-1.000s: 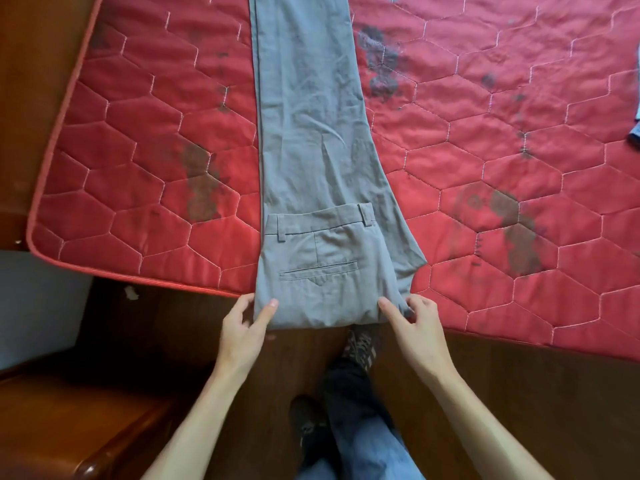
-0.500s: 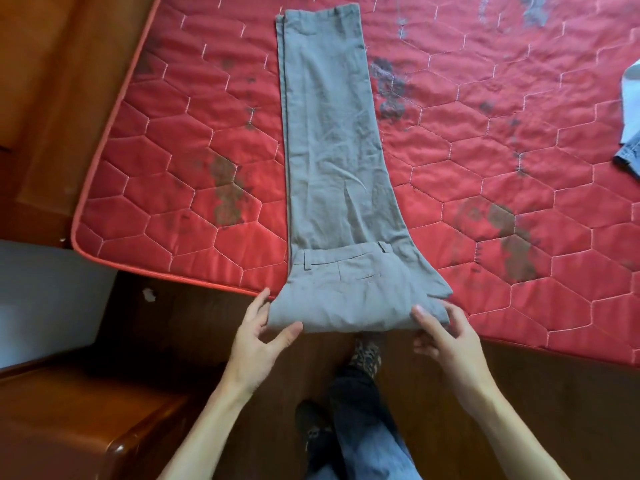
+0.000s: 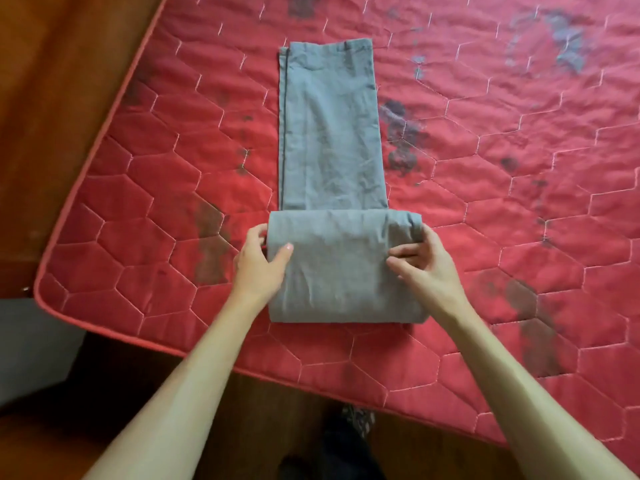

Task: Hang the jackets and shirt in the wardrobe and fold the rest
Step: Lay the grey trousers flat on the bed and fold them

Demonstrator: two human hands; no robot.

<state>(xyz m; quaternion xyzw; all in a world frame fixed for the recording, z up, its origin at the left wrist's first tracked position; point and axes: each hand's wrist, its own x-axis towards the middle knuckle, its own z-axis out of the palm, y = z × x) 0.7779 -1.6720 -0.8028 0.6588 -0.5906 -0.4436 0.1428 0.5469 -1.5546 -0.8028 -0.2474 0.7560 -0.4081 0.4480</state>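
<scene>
Trousers: grey pair [image 3: 330, 133] is seen laid flat on the red mattress [image 3: 519, 254], towards its near left corner, with the leg hems pointing away.
Progress: one fold is judged to be in hand right now. The near end is doubled over into a thick band, and the long leg section beyond it is not yet folded.
Left grip: the band's left edge is held by the left hand [image 3: 258, 268], thumb pressed on top and fingers curled round the side.
Right grip: the band's right end is pinched by the right hand [image 3: 427, 271], fingers curled into the bunched cloth there.
Left to do: the remaining leg length is to be folded in. No jackets, shirt or wardrobe are shown, so that part cannot be judged.
Fabric: thin woven cloth, matte and lightly creased, with a stitched seam down the left edge. It is expected to crease easily and stay where pressed.
Shape: a narrow rectangle met by a wider, soft-edged band, slightly puffed at the right.
Mattress: quilted in pale-stitched hexagons, piped at the rim, marked with dark stains [image 3: 401, 140].
Surroundings: dark wood [image 3: 277, 410] is glimpsed below the mattress edge.
</scene>
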